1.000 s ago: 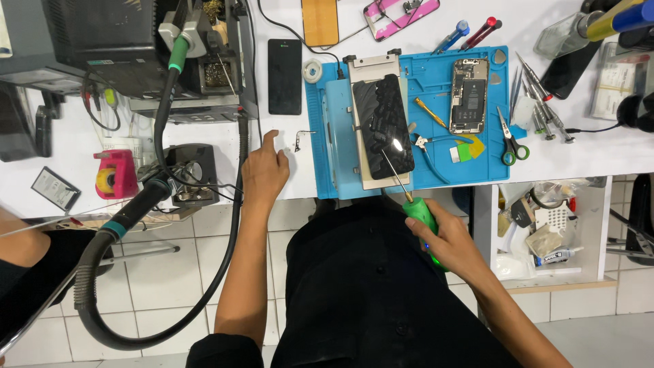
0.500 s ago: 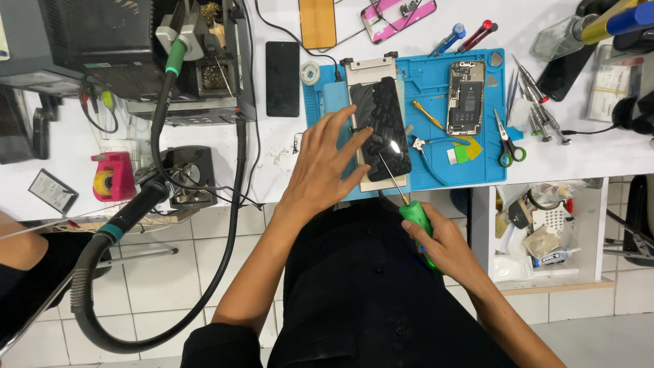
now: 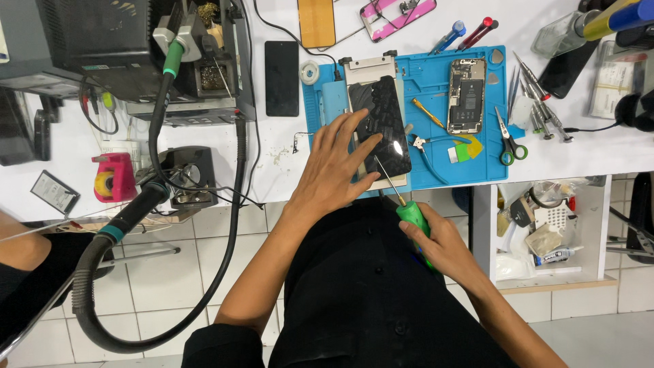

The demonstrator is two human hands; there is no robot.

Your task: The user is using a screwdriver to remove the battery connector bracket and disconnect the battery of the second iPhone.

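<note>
Two hands at work: left hand (image 3: 334, 170) spread flat, fingertips on dark phone screen (image 3: 383, 126); right hand (image 3: 439, 245) fisted round green screwdriver (image 3: 407, 212), tip just beside left fingers.

Black clothing, black sleeves pushed up, bare forearms, bare hands (image 3: 337, 174)

A white worktop (image 3: 286, 146) carries everything, and a blue repair mat (image 3: 436, 170) lies on it toward the right. Left of the mat lies a black phone (image 3: 281, 78), face up. Further left of the mat sit a black soldering station (image 3: 136, 61) and a pink tape dispenser (image 3: 112, 178). Beyond the mat's far edge lie an orange flat piece (image 3: 317, 22) and a pink phone frame (image 3: 398, 13). Right of the mat lies a cluster of metal tweezers (image 3: 541, 116).
</note>
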